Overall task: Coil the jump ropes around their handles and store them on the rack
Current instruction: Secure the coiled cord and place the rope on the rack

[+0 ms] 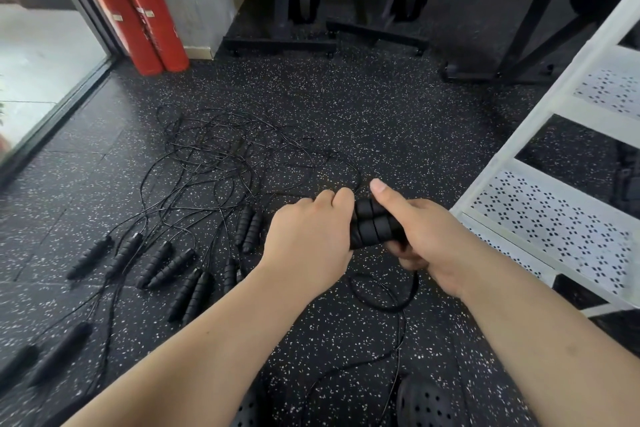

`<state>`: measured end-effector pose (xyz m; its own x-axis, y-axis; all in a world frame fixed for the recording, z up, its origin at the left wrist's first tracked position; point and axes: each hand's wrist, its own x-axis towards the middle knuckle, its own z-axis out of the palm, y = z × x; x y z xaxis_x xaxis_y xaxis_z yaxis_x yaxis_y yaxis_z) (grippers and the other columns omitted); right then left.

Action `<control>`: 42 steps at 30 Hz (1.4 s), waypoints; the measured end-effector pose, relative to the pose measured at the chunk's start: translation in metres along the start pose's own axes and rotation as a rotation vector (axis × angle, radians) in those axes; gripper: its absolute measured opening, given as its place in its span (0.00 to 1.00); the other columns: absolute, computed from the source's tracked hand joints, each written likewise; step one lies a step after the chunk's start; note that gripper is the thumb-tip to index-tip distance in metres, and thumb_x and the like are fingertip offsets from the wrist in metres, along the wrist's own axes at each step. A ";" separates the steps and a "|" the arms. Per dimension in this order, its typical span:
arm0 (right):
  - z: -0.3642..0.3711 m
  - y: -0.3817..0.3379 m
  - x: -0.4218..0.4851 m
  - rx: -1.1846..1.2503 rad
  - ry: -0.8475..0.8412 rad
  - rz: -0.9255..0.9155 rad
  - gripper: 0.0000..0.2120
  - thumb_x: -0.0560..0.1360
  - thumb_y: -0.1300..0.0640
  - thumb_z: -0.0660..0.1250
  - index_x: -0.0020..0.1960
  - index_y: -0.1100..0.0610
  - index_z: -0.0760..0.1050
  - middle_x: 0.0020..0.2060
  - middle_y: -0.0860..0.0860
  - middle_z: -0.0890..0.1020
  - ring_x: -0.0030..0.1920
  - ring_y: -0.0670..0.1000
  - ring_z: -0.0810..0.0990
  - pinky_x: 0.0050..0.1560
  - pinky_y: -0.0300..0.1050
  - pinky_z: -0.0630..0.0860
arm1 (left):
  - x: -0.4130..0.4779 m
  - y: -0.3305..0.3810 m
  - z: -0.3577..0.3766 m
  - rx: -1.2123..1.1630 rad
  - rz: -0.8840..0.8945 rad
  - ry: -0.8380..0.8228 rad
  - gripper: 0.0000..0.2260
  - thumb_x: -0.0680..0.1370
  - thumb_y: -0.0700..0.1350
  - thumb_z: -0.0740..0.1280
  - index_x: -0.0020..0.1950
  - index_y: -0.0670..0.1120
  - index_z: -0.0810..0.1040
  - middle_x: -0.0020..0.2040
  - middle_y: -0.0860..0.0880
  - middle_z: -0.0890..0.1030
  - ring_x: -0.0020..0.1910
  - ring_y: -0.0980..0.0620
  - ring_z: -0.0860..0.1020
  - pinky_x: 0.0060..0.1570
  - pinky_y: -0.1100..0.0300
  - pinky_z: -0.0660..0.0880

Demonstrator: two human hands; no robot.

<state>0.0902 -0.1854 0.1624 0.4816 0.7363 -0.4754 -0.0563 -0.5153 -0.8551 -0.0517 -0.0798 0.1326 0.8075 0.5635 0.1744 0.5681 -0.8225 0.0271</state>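
Two black ribbed jump-rope handles (372, 224) lie side by side between my hands, held above the speckled floor. My left hand (310, 236) grips their left end with curled fingers. My right hand (420, 236) wraps their right end, thumb stretched along the top. The thin black cord (384, 302) of this rope hangs below in a loop and trails down toward my feet. Several more black jump ropes (214, 184) lie tangled on the floor to the left, their handles (166, 263) spread out in pairs. The white perforated rack (554, 218) stands at the right.
Two red fire extinguishers (138, 17) stand at the back left beside a glass door (45, 62). Black exercise machines (346, 10) line the back wall. My black shoes (429, 406) show at the bottom edge.
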 end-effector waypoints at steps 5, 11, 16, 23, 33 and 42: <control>-0.008 0.006 -0.001 -0.253 -0.001 -0.052 0.39 0.82 0.26 0.50 0.56 0.58 0.83 0.32 0.52 0.79 0.27 0.49 0.70 0.33 0.46 0.68 | 0.003 -0.011 -0.005 0.003 -0.124 -0.120 0.18 0.79 0.54 0.71 0.61 0.50 0.66 0.50 0.51 0.76 0.40 0.46 0.72 0.38 0.53 0.68; 0.000 0.016 -0.022 -0.898 -0.069 -0.301 0.14 0.89 0.46 0.54 0.58 0.39 0.78 0.36 0.46 0.82 0.30 0.41 0.75 0.33 0.40 0.72 | 0.000 -0.024 -0.001 0.027 -0.200 -0.160 0.17 0.80 0.54 0.70 0.58 0.49 0.65 0.52 0.49 0.80 0.46 0.43 0.81 0.38 0.52 0.70; 0.011 0.008 -0.042 -1.111 -0.016 -0.469 0.11 0.88 0.44 0.56 0.58 0.45 0.76 0.36 0.44 0.79 0.33 0.43 0.76 0.32 0.43 0.67 | 0.000 -0.031 0.001 0.053 -0.230 -0.173 0.17 0.79 0.52 0.71 0.56 0.49 0.64 0.50 0.49 0.78 0.46 0.42 0.80 0.38 0.51 0.71; -0.012 -0.018 -0.040 -1.050 0.129 -0.717 0.12 0.81 0.38 0.64 0.55 0.40 0.84 0.41 0.37 0.81 0.42 0.40 0.79 0.45 0.46 0.79 | -0.010 -0.018 0.011 0.106 -0.056 -0.228 0.18 0.78 0.48 0.73 0.61 0.49 0.68 0.49 0.50 0.76 0.44 0.45 0.78 0.36 0.52 0.68; -0.036 -0.011 -0.002 -0.337 -0.083 -0.385 0.03 0.76 0.54 0.80 0.48 0.48 0.89 0.45 0.43 0.89 0.49 0.43 0.86 0.54 0.36 0.79 | -0.012 -0.010 0.003 -0.011 0.329 -0.020 0.24 0.72 0.55 0.77 0.62 0.51 0.71 0.55 0.53 0.78 0.52 0.47 0.80 0.48 0.51 0.74; -0.024 0.010 0.011 0.207 -0.255 -0.074 0.10 0.72 0.44 0.77 0.42 0.51 0.84 0.37 0.51 0.79 0.39 0.52 0.72 0.39 0.47 0.64 | 0.005 -0.031 -0.007 -0.138 0.371 0.300 0.19 0.63 0.46 0.76 0.54 0.49 0.81 0.46 0.52 0.78 0.45 0.45 0.76 0.51 0.48 0.73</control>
<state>0.1157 -0.1928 0.1541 0.2584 0.8678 -0.4244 -0.2180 -0.3756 -0.9008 -0.0663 -0.0520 0.1397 0.8585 0.2002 0.4722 0.2081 -0.9774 0.0362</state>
